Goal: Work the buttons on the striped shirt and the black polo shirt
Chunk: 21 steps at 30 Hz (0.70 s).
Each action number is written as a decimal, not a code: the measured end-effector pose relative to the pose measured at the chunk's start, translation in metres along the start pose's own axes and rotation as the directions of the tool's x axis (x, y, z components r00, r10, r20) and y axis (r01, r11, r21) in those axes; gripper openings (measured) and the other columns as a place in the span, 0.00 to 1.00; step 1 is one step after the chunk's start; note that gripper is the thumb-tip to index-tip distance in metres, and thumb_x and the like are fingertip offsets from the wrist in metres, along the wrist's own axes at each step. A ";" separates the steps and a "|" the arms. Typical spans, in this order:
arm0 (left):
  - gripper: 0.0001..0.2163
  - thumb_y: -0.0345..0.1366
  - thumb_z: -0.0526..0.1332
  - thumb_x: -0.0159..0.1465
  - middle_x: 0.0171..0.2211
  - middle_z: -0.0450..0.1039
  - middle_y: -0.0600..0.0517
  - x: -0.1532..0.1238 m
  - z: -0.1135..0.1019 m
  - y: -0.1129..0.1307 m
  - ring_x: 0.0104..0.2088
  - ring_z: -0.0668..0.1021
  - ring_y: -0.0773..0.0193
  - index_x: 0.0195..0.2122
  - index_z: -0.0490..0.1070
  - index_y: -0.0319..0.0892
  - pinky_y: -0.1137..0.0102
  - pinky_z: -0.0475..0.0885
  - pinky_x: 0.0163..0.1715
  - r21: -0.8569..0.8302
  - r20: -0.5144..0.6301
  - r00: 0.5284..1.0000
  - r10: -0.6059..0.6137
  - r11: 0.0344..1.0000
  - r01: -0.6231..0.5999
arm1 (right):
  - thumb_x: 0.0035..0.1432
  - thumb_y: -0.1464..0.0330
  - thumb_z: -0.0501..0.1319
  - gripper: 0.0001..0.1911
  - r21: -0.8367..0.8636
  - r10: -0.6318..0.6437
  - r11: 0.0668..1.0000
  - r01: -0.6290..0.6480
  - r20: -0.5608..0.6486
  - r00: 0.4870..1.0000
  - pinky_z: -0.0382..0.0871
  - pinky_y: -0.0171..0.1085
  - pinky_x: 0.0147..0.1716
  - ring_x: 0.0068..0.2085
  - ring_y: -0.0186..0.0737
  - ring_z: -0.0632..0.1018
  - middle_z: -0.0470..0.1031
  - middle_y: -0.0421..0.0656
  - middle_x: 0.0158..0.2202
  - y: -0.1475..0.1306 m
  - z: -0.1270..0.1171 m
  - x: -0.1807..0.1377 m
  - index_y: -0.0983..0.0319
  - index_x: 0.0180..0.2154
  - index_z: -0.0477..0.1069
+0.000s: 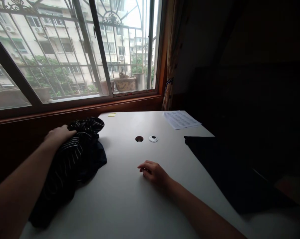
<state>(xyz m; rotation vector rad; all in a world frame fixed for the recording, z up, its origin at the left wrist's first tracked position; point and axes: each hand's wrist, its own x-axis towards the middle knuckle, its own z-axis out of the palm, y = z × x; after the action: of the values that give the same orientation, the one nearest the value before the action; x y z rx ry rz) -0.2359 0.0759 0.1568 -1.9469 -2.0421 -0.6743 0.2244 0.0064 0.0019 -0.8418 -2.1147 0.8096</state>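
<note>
One rumpled black cloth with thin white stripes (65,159) lay heaped along the left side of a smooth white tabletop (130,205). The person's left hand (59,135) touched its upper part, fingers largely hidden — whether they gripped could not be told. The right hand (151,171) — half open, fingers loosely curled — held nothing. One flat dark cloth (221,176) lay along the right side.

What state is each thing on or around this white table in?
Black, white-striped cloth: bunched, under the left hand
Plain dark cloth: spread flat
Round dark hole: uncovered
Round white cover: off, beside the hole
White printed papers: lying flat
Patterned fabric curtain: gathered aside
Small yellow paper: flat
Right hand: empty, loosely curled
</note>
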 end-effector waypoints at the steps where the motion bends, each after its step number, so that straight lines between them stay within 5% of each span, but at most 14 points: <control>1: 0.24 0.48 0.62 0.65 0.44 0.73 0.39 0.000 0.013 -0.003 0.45 0.75 0.50 0.47 0.70 0.26 0.49 0.72 0.43 0.027 0.020 0.995 -0.097 0.995 0.096 | 0.57 0.79 0.57 0.16 -0.002 -0.002 1.000 0.002 0.002 1.000 0.71 0.34 0.36 0.33 0.34 0.77 0.77 0.43 0.37 0.000 0.000 -0.001 0.61 0.44 0.77; 4: 0.35 0.55 0.59 0.62 0.42 0.73 0.34 -0.004 0.042 -0.008 0.43 0.73 0.46 0.53 0.66 0.20 0.43 0.69 0.39 0.086 0.075 0.938 -0.338 0.940 0.331 | 0.56 0.80 0.57 0.17 0.002 -0.010 1.000 0.010 0.012 1.000 0.71 0.34 0.37 0.34 0.35 0.78 0.78 0.43 0.37 0.000 -0.001 -0.002 0.61 0.44 0.77; 7: 0.38 0.58 0.55 0.63 0.45 0.71 0.32 -0.009 0.050 -0.011 0.40 0.73 0.46 0.60 0.62 0.25 0.45 0.70 0.36 0.111 0.132 0.905 -0.405 0.913 0.393 | 0.56 0.80 0.57 0.17 -0.003 -0.008 1.000 0.008 0.022 1.000 0.71 0.33 0.36 0.34 0.34 0.78 0.78 0.43 0.37 0.000 0.000 -0.001 0.61 0.44 0.77; 15: 0.32 0.56 0.54 0.64 0.55 0.69 0.38 -0.007 0.003 -0.007 0.43 0.73 0.49 0.65 0.61 0.42 0.49 0.68 0.43 0.218 0.102 0.936 -0.338 0.925 0.310 | 0.56 0.80 0.58 0.16 -0.016 -0.017 1.000 0.018 0.048 0.999 0.71 0.33 0.36 0.34 0.34 0.78 0.78 0.43 0.37 0.000 -0.001 -0.002 0.61 0.44 0.77; 21: 0.27 0.47 0.57 0.64 0.50 0.72 0.45 -0.002 -0.029 -0.036 0.40 0.74 0.55 0.62 0.65 0.42 0.53 0.69 0.46 0.335 0.140 0.975 -0.170 0.935 0.115 | 0.56 0.80 0.58 0.17 -0.021 -0.007 1.000 0.008 0.045 0.999 0.71 0.34 0.37 0.35 0.35 0.79 0.78 0.43 0.37 -0.002 -0.001 -0.002 0.61 0.43 0.78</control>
<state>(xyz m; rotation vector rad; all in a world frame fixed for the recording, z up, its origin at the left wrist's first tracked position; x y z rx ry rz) -0.2756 0.0602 0.1748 -1.7269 -2.2425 -0.1840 0.2254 0.0042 0.0035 -0.8337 -2.1683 0.8103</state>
